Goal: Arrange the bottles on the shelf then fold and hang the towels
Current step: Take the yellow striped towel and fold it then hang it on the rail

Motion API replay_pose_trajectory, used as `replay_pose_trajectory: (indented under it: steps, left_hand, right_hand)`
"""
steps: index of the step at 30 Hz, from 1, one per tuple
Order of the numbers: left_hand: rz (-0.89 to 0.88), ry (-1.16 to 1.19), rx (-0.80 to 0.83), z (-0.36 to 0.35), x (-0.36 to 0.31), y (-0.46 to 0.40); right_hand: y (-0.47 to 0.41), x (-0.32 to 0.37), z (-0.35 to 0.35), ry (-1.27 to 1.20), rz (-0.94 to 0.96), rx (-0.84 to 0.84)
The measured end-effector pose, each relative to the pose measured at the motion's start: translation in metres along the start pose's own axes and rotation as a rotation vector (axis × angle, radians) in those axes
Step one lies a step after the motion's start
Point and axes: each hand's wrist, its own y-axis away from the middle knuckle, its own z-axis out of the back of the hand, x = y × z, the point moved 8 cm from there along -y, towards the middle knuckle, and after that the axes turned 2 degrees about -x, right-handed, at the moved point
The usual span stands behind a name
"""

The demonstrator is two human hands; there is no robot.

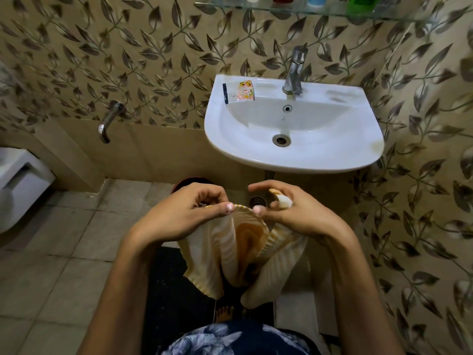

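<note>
A cream towel with orange stripes (230,254) hangs in front of me below the sink, bunched in folds. My left hand (184,213) pinches its top edge between thumb and curled fingers. My right hand (289,208) holds another part of the top edge, with cloth wrapped over its palm and the forefinger stretched out. The two hands are close together. Several bottles (317,0) stand on the glass shelf (281,8) at the top of the view, only their bases showing.
A white sink (358,155) with a chrome tap (294,73) is fixed to the leaf-patterned wall; a small sachet (245,90) lies on its rim. A wall spout (108,121) and a white toilet (18,180) are at left. A dark mat (174,298) covers the tiled floor.
</note>
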Motion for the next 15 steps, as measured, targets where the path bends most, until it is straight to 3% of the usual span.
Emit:
replay_pose_trajectory:
  steps: [2,5,11,15]
  left_hand:
    - [-0.018,-0.006,0.022,-0.003,-0.002,-0.001]
    - [-0.051,0.002,0.010,-0.002,-0.005,-0.003]
    - [0.048,0.086,-0.078,0.011,0.001,0.000]
    - [0.123,0.145,-0.182,0.019,0.006,0.002]
  right_hand:
    - [0.001,0.016,-0.016,0.010,0.065,0.096]
    - [-0.001,0.029,-0.033,0.001,0.127,0.112]
    - [-0.007,0.017,-0.010,-0.067,0.065,-0.115]
    - [-0.010,0.002,-0.002,-0.089,-0.031,-0.176]
